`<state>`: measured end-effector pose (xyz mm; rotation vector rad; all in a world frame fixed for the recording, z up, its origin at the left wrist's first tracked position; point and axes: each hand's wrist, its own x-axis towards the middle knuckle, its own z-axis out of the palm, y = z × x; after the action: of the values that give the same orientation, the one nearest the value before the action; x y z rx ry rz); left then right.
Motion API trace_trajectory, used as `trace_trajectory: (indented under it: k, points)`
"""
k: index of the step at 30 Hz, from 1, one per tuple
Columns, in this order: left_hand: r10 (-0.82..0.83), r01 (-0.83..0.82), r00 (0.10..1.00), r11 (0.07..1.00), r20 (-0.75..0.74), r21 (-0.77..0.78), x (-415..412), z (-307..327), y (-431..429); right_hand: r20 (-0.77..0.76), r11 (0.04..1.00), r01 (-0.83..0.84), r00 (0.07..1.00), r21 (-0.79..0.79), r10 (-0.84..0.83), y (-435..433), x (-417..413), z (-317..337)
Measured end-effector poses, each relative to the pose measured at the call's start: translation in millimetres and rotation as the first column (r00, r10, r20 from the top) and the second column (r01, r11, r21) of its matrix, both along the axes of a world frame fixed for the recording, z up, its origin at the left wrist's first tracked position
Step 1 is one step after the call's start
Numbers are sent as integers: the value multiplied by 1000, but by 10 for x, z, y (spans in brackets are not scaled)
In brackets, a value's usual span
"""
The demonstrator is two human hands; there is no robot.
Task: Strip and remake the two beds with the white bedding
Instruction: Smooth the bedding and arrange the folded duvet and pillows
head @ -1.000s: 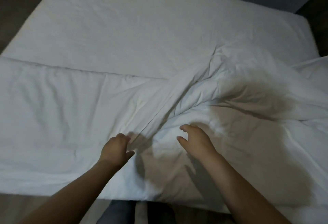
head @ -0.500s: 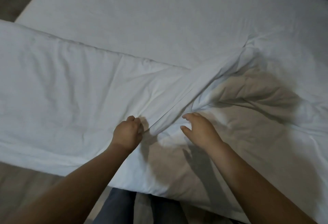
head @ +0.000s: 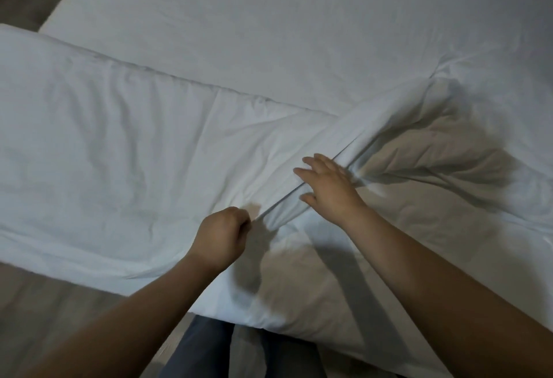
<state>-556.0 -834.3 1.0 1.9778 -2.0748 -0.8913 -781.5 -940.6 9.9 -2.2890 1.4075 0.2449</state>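
At frame centre, the left grip (head: 221,237) pinches a taut fold of the white duvet (head: 119,153) spread across the bed (head: 269,33); the right grip (head: 329,186), fingers straight and spread, presses on that fold.

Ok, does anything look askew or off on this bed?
The duvet is not flat: a raised fold runs diagonally across it, and its right part is bunched and creased. The left hand pinches the fold's near end; the right hand rests open on it. No stains or tears show.

Plain wht duvet (head: 119,153) & sheet (head: 269,18) (trousers (head: 203,347) grey-blue).
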Motion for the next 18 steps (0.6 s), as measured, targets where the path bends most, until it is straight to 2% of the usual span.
trace_trajectory:
  k: [6,8,10,12,15,18]
  points:
    - [-57,55,993,998,-100,-28,1,177,65,170,990,-15,985,-142,39,-191,-233,26]
    - [-72,69,991,997,-113,-34,-21,196,85,119,994,-36,992,-105,49,-242,-363,134]
    - [-106,102,986,994,-127,-38,-51,214,112,-11,994,-64,998,-83,63,-232,-488,212]
    - [-140,135,981,990,-136,-41,-89,242,134,-80,988,-87,994,-129,77,-129,-603,268]
    - [-184,182,973,983,-141,-30,-132,275,177,-111,989,-7,994,-147,-10,175,-796,308]
    - [-247,246,960,969,-129,-23,-179,280,251,-61,977,99,992,-187,-112,585,-993,272]
